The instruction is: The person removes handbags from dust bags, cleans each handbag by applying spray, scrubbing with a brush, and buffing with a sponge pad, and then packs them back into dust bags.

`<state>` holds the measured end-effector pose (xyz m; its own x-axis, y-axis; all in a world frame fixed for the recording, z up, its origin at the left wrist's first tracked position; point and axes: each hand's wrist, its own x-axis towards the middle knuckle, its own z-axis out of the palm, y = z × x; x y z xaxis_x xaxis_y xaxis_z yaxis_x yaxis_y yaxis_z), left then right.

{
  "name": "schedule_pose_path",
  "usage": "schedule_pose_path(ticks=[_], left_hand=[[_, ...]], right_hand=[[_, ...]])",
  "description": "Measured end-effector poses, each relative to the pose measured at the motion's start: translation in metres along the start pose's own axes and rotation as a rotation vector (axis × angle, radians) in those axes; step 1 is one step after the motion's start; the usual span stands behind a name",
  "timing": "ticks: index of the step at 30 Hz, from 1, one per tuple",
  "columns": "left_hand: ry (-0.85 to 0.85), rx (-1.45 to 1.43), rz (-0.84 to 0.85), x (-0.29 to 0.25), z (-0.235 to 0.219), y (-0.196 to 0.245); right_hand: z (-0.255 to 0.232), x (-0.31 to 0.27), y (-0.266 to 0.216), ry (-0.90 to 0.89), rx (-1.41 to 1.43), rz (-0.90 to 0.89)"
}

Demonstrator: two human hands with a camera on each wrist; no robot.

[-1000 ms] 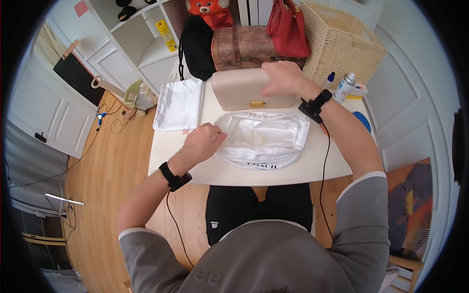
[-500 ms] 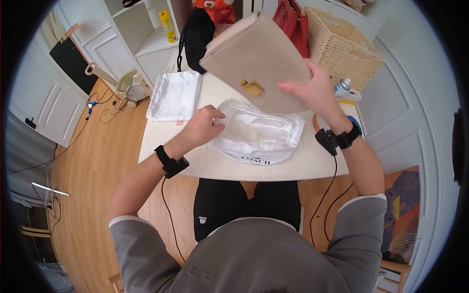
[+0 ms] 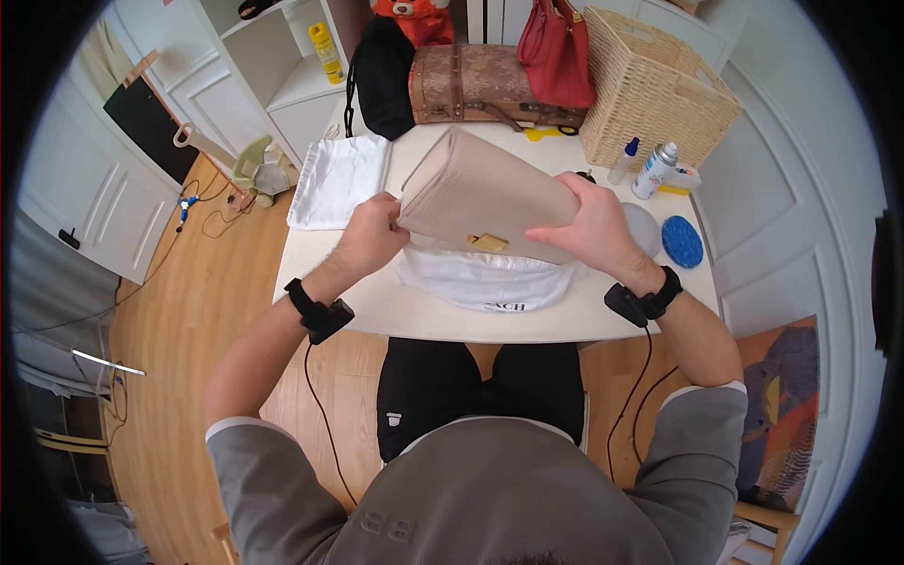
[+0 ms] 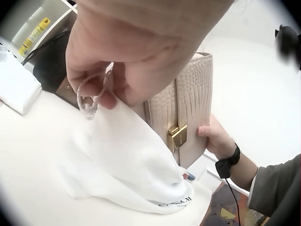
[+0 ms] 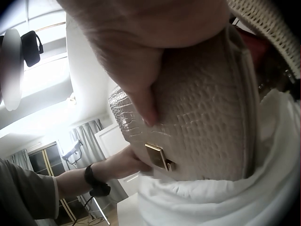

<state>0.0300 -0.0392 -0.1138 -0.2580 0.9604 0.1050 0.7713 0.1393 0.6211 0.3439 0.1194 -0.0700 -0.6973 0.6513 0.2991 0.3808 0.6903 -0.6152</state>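
A beige, crocodile-textured handbag (image 3: 476,193) with a gold clasp (image 4: 178,137) hangs tilted over the table. My right hand (image 3: 603,226) grips its right end, thumb lying on the front flap. Under it spreads a white drawstring dust bag (image 3: 480,287) with black lettering, its mouth partly hidden by the handbag. My left hand (image 3: 372,234) pinches the left edge of that dust bag and lifts the cloth beside the handbag's left end. A loop of white cord (image 4: 87,101) dangles from those fingers. In the right wrist view, white cloth lies around the handbag's lower edge.
A second white drawstring pouch (image 3: 339,179) lies flat at the left. Along the back stand a black bag (image 3: 384,89), a brown patterned trunk (image 3: 480,85), a red handbag (image 3: 562,66) and a wicker basket (image 3: 650,104). A spray can (image 3: 652,174) and a blue disc (image 3: 682,242) sit right.
My right hand has lifted the beige handbag off the back of the table and brought it over the dust bag. My left hand has raised the dust bag's left edge.
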Motion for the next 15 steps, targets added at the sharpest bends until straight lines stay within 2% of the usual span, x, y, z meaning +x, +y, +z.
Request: schedule_pose_path(ticks=[1, 5, 7, 11, 14, 15], left_hand=[[-0.018, 0.014, 0.085, 0.0, -0.004, -0.001], [-0.095, 0.11, 0.084, -0.007, -0.018, 0.01], [-0.049, -0.075, 0.033, -0.017, -0.03, 0.023], [-0.035, -0.124, 0.028, -0.013, -0.052, 0.026], [-0.015, -0.23, 0.113, -0.01, -0.058, 0.044], [-0.022, -0.386, 0.118, -0.009, -0.06, 0.053]], right_hand=[[-0.002, -0.001, -0.003, 0.002, 0.002, 0.001], [-0.009, -0.001, -0.009, -0.017, -0.057, -0.011], [-0.01, -0.001, -0.009, -0.011, -0.077, -0.024], [-0.011, -0.001, -0.015, -0.029, -0.148, -0.039], [-0.006, 0.002, -0.022, -0.06, -0.158, -0.111], [-0.004, 0.003, -0.024, -0.088, -0.172, -0.153]])
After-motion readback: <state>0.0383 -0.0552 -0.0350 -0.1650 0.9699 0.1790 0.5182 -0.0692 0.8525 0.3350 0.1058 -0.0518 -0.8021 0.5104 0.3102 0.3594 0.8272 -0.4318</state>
